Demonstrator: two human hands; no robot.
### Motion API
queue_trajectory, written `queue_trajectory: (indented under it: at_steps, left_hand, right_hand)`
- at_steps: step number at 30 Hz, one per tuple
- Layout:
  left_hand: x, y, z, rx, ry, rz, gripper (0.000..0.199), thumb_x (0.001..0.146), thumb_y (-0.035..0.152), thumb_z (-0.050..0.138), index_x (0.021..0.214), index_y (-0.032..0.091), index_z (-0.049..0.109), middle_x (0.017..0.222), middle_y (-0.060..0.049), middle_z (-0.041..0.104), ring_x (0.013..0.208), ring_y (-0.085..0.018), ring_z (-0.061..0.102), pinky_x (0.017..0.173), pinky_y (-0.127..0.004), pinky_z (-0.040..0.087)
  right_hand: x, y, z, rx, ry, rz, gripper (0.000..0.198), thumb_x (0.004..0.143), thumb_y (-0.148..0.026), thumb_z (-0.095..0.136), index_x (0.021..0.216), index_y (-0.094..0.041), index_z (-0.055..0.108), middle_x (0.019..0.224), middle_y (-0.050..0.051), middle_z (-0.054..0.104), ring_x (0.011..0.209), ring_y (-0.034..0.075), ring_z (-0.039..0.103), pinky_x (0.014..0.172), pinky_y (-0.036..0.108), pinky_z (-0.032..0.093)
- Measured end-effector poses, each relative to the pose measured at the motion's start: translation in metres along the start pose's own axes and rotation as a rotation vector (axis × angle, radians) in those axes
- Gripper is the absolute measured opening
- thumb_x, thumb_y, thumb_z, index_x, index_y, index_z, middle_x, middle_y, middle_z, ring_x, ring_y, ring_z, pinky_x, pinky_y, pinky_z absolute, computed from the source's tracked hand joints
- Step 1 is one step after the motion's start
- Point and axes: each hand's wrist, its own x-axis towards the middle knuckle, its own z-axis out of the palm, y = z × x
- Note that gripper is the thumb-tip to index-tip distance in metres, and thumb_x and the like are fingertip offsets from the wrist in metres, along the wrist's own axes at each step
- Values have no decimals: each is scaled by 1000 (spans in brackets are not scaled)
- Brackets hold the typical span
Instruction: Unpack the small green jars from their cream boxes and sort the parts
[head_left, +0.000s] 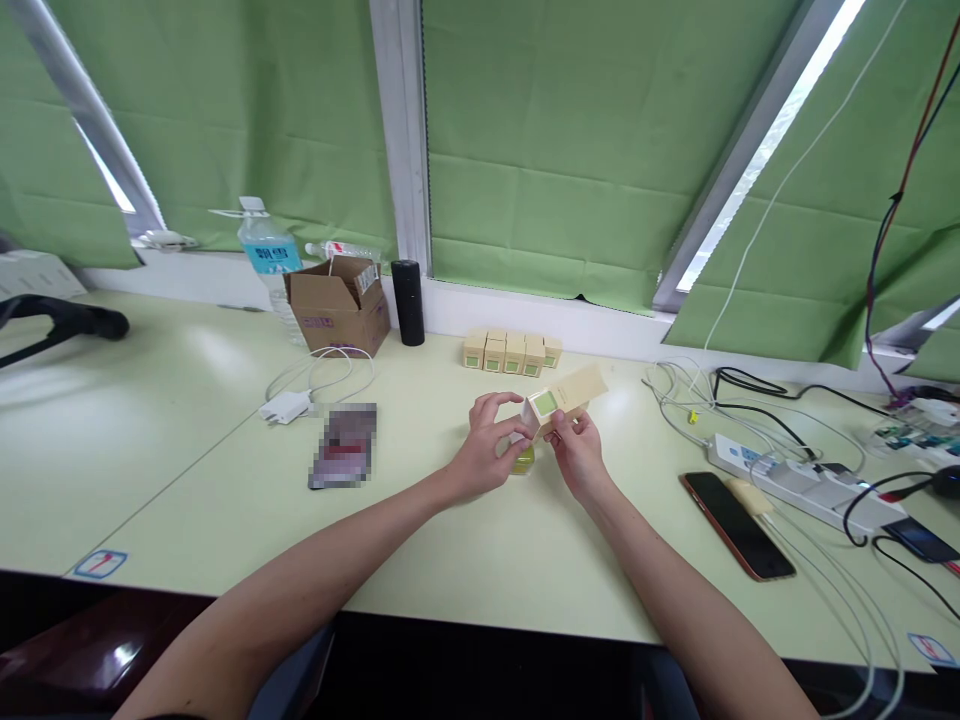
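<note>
A small cream cardboard box [571,392] with a green panel is held tilted above the table, a flap standing out at its upper right. My right hand [579,458] grips its lower side, fingers wrapped around it. At the box's left end, my left hand [486,448] has its fingers curled, with the tips at the edge of the box. Just under the hands, a small yellow-green container [523,461] stands on the table, partly covered by the left fingers. Behind them, several similar cream boxes [514,353] sit in a cluster near the wall.
On the left are an open brown carton [337,318], a black cylinder [408,303], a water bottle [270,250], a white charger [285,407] and a pixelated flat object [343,446]. A phone [736,525], a power strip [795,485] and tangled cables lie right.
</note>
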Motion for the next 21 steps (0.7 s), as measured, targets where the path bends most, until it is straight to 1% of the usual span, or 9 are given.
queue_trajectory:
  at_steps: [3, 4, 6, 8, 10, 12, 14, 18, 21]
  left_hand:
    - [3, 2, -1, -121, 69, -81, 5, 94, 28, 60, 94, 25, 64, 129, -9, 57, 130, -28, 47, 113, -52, 35]
    - [5, 2, -2, -170, 104, -123, 8, 93, 29, 61, 100, 24, 61, 127, -9, 58, 127, -27, 50, 112, -50, 37]
    - [8, 1, -4, -256, 144, -211, 22, 92, 32, 63, 112, 25, 55, 124, -9, 61, 120, -25, 56, 108, -48, 40]
    - [10, 0, -5, -298, 136, -274, 36, 91, 36, 65, 123, 25, 52, 123, -8, 63, 117, -25, 59, 107, -46, 41]
    - [12, -1, -6, -321, 101, -303, 40, 91, 39, 66, 126, 25, 55, 122, -8, 65, 117, -25, 60, 107, -44, 41]
    - [13, 0, -7, -332, 67, -315, 33, 90, 43, 66, 117, 24, 64, 116, -8, 67, 115, -26, 60, 104, -42, 44]
    - [13, 3, -8, -331, 52, -321, 25, 89, 45, 67, 101, 23, 69, 105, -7, 68, 107, -26, 62, 97, -41, 47]
    - [15, 6, -10, -337, 58, -323, 26, 89, 46, 65, 79, 22, 63, 81, -2, 64, 84, -21, 61, 81, -34, 50]
    - [21, -1, -13, -339, 98, -346, 31, 89, 46, 64, 72, 21, 57, 69, 1, 59, 71, -16, 56, 70, -29, 48]
  right_hand:
    - [-2, -2, 2, -20, 55, -21, 52, 64, -55, 90, 93, -24, 60, 85, -1, 70, 67, 14, 57, 58, 29, 42]
    - [-3, -3, 3, -31, 67, -27, 52, 64, -53, 90, 95, -23, 60, 85, 0, 70, 67, 14, 57, 57, 29, 42]
    - [-5, -6, 5, -52, 76, -37, 53, 63, -48, 91, 98, -23, 61, 87, 0, 71, 68, 14, 58, 56, 27, 43]
    - [-7, -9, 8, -59, 78, -57, 54, 61, -44, 93, 98, -24, 60, 89, 0, 72, 72, 15, 61, 59, 28, 47]
    - [-10, -11, 9, -66, 78, -80, 54, 60, -41, 93, 100, -24, 60, 93, 1, 75, 79, 18, 66, 65, 31, 52]
    - [-12, -13, 10, -72, 76, -99, 54, 61, -40, 92, 101, -24, 60, 97, 3, 77, 86, 22, 69, 73, 36, 57]
    - [-13, -14, 11, -84, 58, -111, 53, 61, -40, 92, 101, -24, 62, 101, 5, 78, 92, 24, 71, 80, 40, 59]
    - [-14, -12, 12, -111, -6, -113, 48, 64, -42, 91, 99, -25, 63, 102, 5, 78, 94, 26, 73, 85, 43, 59]
    - [-14, -10, 12, -107, -95, -79, 51, 67, -48, 89, 105, -26, 62, 101, 5, 79, 94, 25, 72, 87, 42, 57]
